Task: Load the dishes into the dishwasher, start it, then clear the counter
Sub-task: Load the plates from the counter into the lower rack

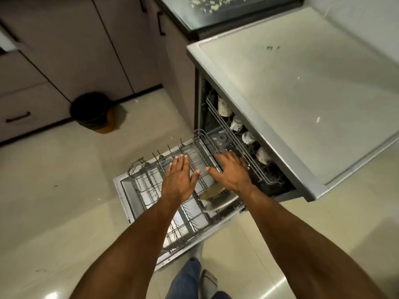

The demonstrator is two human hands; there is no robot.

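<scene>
Both hands [178,180] [232,172] flat over lower rack [151,186] holding plates [218,200].

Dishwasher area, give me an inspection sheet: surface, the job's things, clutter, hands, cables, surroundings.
Surface: dishwasher top bare but for small specks; black counter carries chopped scraps.
Job's things: lower rack pulled out over the open door, plates standing in it; cups upside down in the upper rack.
Clutter: white crumbs on the floor.
Hands: left hand and right hand flat, fingers straight, over the lower rack, holding nothing.
Cables: nothing seen.
Surroundings: dark bin by the cabinets.
</scene>
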